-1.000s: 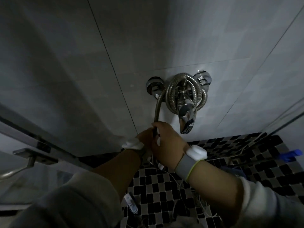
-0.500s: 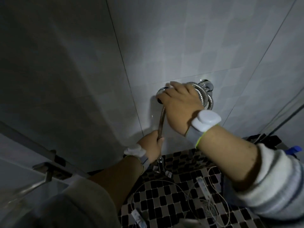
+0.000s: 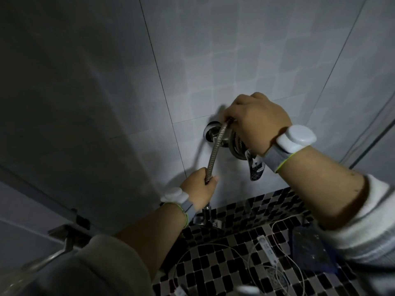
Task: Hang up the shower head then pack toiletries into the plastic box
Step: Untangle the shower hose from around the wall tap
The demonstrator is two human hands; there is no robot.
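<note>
A ribbed metal shower hose (image 3: 215,146) runs from the chrome wall faucet (image 3: 213,133) down to my left hand (image 3: 199,190), which grips it low by the wall. My right hand (image 3: 256,124) is up at the faucet, fingers curled round the hose's upper stretch where it loops over the fitting. Coils of hose (image 3: 236,146) show under that hand, and the faucet lever (image 3: 255,168) hangs below it. A chrome piece (image 3: 206,217) pokes out beneath my left hand; the shower head itself is hidden. No plastic box is in view.
Grey tiled walls fill the upper view. The floor is black-and-white mosaic (image 3: 235,253) with thin white cables (image 3: 267,251) and a dark blue object (image 3: 310,246) lying on it. A glass door with a metal handle (image 3: 62,242) stands at lower left.
My right hand has shifted up along the faucet and now lifts a stretch of hose off the fitting. My left hand holds the hose in the same low spot. The view has tilted slightly.
</note>
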